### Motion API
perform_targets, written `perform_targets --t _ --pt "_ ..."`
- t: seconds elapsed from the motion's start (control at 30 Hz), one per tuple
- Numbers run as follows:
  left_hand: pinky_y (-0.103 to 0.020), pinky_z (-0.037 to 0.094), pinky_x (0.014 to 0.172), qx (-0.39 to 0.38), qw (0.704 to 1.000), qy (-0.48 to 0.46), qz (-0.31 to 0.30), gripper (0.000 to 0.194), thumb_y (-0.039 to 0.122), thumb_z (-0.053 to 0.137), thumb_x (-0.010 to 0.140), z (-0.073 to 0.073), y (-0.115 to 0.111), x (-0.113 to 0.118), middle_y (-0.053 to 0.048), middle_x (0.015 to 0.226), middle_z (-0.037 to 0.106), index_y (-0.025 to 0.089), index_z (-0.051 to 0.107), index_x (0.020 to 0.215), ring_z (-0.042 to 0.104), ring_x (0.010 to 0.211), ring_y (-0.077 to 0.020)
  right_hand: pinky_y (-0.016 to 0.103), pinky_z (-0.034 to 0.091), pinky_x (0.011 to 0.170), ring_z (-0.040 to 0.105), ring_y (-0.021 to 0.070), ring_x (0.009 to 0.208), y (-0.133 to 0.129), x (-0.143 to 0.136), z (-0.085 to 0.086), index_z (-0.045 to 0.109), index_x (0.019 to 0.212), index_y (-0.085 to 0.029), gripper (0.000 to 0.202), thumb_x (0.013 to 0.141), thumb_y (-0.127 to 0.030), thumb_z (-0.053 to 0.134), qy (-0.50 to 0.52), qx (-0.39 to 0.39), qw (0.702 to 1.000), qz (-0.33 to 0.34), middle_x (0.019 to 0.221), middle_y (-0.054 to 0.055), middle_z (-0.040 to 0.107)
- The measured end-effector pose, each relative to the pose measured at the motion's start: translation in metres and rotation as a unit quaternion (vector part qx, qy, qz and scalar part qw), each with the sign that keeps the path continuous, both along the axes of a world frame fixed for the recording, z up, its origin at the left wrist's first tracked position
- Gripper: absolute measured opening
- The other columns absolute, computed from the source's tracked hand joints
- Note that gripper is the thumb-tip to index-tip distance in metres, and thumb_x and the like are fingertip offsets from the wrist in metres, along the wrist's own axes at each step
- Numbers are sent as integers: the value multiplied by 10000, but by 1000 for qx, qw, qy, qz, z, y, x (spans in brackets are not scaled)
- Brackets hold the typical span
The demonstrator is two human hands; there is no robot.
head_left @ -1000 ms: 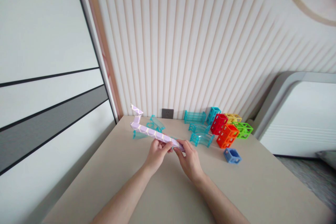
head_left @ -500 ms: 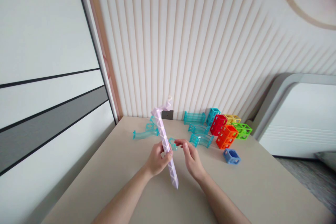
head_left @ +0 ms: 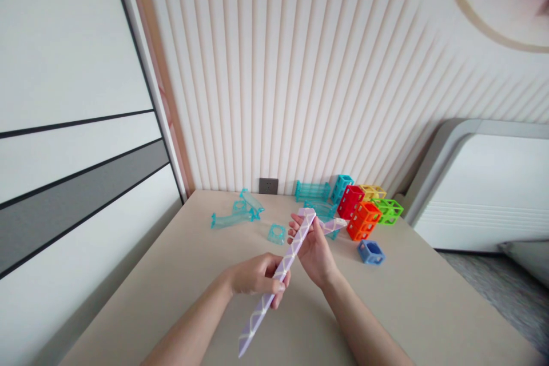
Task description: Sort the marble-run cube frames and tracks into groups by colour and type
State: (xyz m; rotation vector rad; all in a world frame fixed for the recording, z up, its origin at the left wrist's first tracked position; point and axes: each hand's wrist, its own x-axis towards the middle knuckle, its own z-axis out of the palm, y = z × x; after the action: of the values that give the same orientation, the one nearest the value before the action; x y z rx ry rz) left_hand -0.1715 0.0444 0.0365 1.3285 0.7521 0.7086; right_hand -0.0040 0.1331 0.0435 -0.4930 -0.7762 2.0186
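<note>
Beige tabletop [head_left: 184, 257], ribbed wall [head_left: 274, 68], lilac stick [head_left: 295, 246] clasped in left hand [head_left: 258, 275], right hand's [head_left: 317, 255] grip unclear.

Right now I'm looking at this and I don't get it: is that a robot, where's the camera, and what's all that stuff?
No robot! You're seeing a person's two bare hands, through a camera worn on their head that looks forward and down. The left hand has its grip around a long purple stick. The right hand is open beside the place where the stick bends; I can't tell how firmly it touches. On the table are see-through teal pieces and colourful hollow blocks.
</note>
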Motion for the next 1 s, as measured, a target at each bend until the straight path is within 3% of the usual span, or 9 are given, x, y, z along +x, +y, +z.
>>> perform_targets --t 0.13,0.3,0.4,0.5,0.57,0.6,0.73,0.87,1.0 --pt "-229 452 540 -26 996 45 -67 451 497 741 792 17 4 -23 34 625 654 207 588 1101 593 516 -128 304 512 832 695 174 852 -6 1 7 724 1088 -195 497 774 -572 808 24 25 999 26 897 23 767" --pt "-242 478 590 54 970 235 14 402 464 754 798 45 9 -30 -1 783 707 187 628 1059 645 646 -153 300 535 782 713 177 805 -11 1 13 705 1084 -207 477 769 -544 825 44 63 997 -22 845 8 756" --pt "-261 496 674 136 961 237 40 375 510 646 893 52 15 -19 -46 900 735 174 675 1059 680 782 -182 229 524 614 672 125 623 -10 6 18 666 1064 -205 429 802 -513 810 41 68 995 -54 688 -41 694" --pt "-321 537 804 202 930 189 243 425 524 502 979 43 25 -10 -110 1098 722 170 637 1172 693 946 -215 176 403 389 464 68 334 -8 13 20 601 1022 -231 437 860 -626 696 48 63 997 18 497 -117 536" --pt "-383 534 915 288 855 181 392 452 498 538 970 30 31 -9 -149 1254 663 176 558 1286 655 1109 -251 162 303 305 307 52 240 -8 15 17 550 984 -251 456 888 -694 603 50 67 992 96 433 -146 459" --pt "-421 512 985 340 822 187 416 504 477 584 950 22 33 -9 -165 1341 615 186 506 1354 612 1204 -271 161 278 287 268 52 222 -9 16 15 527 977 -259 467 897 -718 564 50 71 987 133 420 -152 446" --pt "-475 437 1115 494 765 230 343 580 357 640 943 -1 31 -10 -168 1461 540 239 410 1462 507 1366 -292 163 290 276 259 64 205 -17 11 2 478 997 -265 491 928 -751 456 43 74 966 243 414 -152 463" --pt "-392 525 1003 550 734 215 335 399 292 570 990 -5 22 -11 -128 1221 688 236 493 1377 645 1182 -248 156 315 297 303 71 207 -26 9 -5 454 986 -260 519 923 -774 420 10 80 947 310 410 -149 463" --pt "-330 568 848 575 726 176 332 358 369 559 992 -1 16 -11 -110 1046 720 209 541 1311 699 965 -225 158 340 306 351 75 222 -24 13 1 462 985 -246 515 919 -756 456 -36 111 934 339 424 -141 469"
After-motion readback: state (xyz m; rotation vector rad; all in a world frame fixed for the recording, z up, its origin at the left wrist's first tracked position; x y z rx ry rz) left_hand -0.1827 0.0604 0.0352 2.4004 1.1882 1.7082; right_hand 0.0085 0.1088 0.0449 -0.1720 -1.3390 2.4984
